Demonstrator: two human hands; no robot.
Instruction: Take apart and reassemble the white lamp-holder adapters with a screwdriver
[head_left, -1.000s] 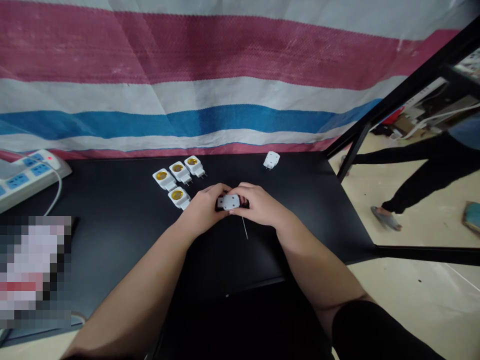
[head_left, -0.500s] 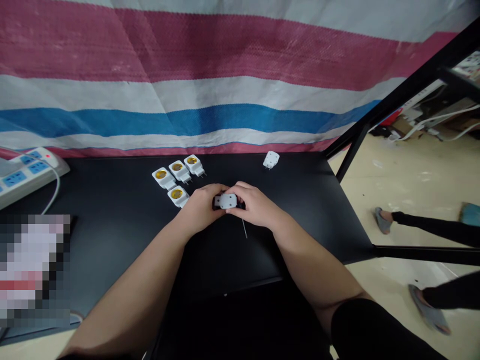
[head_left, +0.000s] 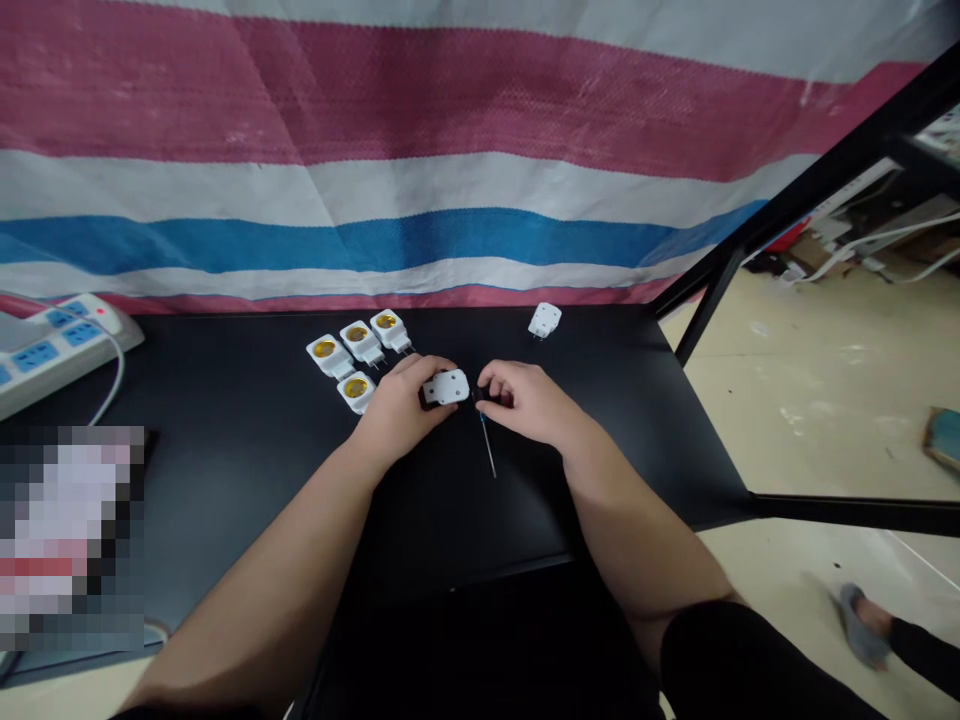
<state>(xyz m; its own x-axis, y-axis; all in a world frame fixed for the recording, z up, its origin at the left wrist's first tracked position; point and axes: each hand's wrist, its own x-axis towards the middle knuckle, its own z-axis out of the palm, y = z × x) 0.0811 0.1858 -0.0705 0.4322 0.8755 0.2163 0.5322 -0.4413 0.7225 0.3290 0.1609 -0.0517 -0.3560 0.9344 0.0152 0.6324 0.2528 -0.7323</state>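
My left hand [head_left: 405, 402] grips a white plug-in lamp socket [head_left: 449, 387], its flat back with small dark screw holes turned up. A short gap to the right, my right hand [head_left: 523, 398] is closed on a screwdriver [head_left: 487, 443], whose thin metal shaft points down toward me and whose dark handle is mostly hidden by the fingers. Several white sockets with gold-coloured round inserts, such as this lamp socket [head_left: 325, 353], lie face up beyond my left hand. Another white socket [head_left: 545, 320] rests back side up near the far edge.
All this is on a black table [head_left: 247, 450]. A white power strip [head_left: 67, 345] with blue outlets and a cable lies at the left, above a blurred-out item [head_left: 67, 540]. A striped sheet [head_left: 450, 120] hangs behind. At the right are a black frame [head_left: 795, 190] and a person's foot [head_left: 862, 625].
My right hand has come away from the socket to the right with the screwdriver. The socket stays in my left hand. The person at the right has walked on.
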